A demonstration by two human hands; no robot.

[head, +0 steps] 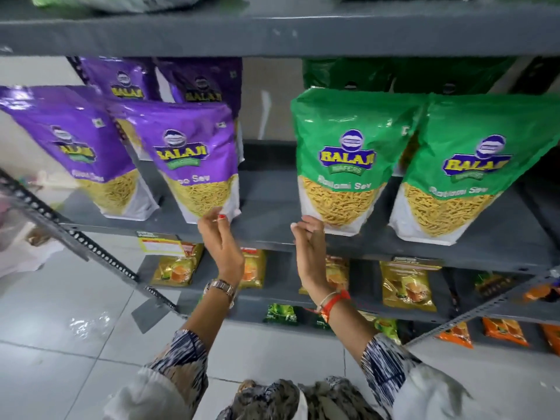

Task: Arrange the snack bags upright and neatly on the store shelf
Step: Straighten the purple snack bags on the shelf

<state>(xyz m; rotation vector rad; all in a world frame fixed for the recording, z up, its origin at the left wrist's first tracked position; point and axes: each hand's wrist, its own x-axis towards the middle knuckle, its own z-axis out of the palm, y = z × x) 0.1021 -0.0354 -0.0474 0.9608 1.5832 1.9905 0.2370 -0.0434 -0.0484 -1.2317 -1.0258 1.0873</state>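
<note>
Snack bags (pixel 188 153) hold yellow sev (pixel 200 195): four purple, two green in front. Left hand (pixel 221 241) and right hand (pixel 309 247) touch one each, fingers loose.

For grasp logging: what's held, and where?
Left hand touches the bottom edge of the inner purple sev bag; right hand, the lower left corner of the inner green Ratlami Sev bag. A grip cannot be told.

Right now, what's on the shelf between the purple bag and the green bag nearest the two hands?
Nothing: in the head view, only bare grey shelf board separates the purple bag from the green bag.
</note>
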